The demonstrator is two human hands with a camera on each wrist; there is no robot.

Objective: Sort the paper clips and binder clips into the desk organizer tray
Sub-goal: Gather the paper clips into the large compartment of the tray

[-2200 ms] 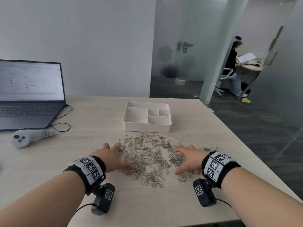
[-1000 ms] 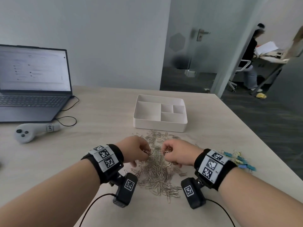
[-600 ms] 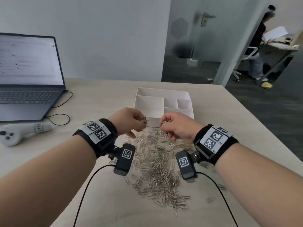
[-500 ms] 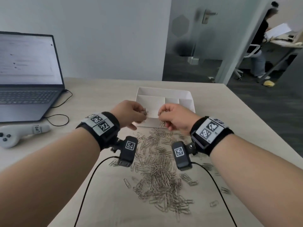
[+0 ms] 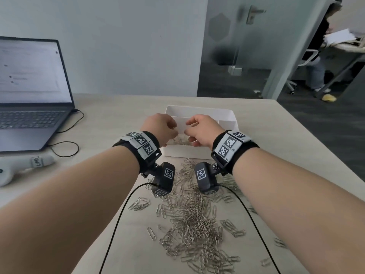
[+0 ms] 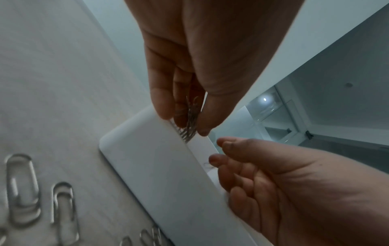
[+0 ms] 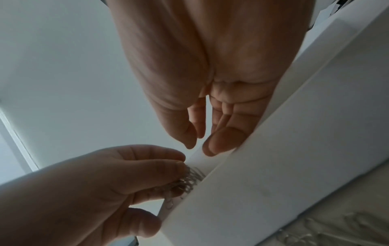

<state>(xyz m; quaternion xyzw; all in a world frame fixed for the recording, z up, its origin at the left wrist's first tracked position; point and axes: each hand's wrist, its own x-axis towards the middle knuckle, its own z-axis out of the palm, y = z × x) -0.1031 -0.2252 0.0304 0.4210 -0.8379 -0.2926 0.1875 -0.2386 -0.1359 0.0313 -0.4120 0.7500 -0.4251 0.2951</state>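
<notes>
A white organizer tray (image 5: 199, 110) stands mid-table. Both hands hover over its large left compartment, where some silver paper clips (image 5: 180, 141) lie. My left hand (image 5: 171, 129) pinches a bunch of paper clips (image 6: 190, 119) just above the tray's near wall (image 6: 151, 166). In the right wrist view, my right hand (image 7: 200, 144) has thumb and fingers apart with nothing between them, beside the tray wall (image 7: 263, 174). A big pile of paper clips (image 5: 195, 224) lies on the table under my wrists. No binder clips show.
An open laptop (image 5: 29, 107) sits at the far left, with a grey controller (image 5: 23, 165) and a black cable (image 5: 65, 149) in front of it. The table's right edge (image 5: 316, 147) runs close by. A person sits at a desk (image 5: 320, 56) beyond the glass door.
Both hands gathered clips from the pile, lifted them and carried them forward over the tray. The right hand's fingers have parted; clips now lie in the compartment.
</notes>
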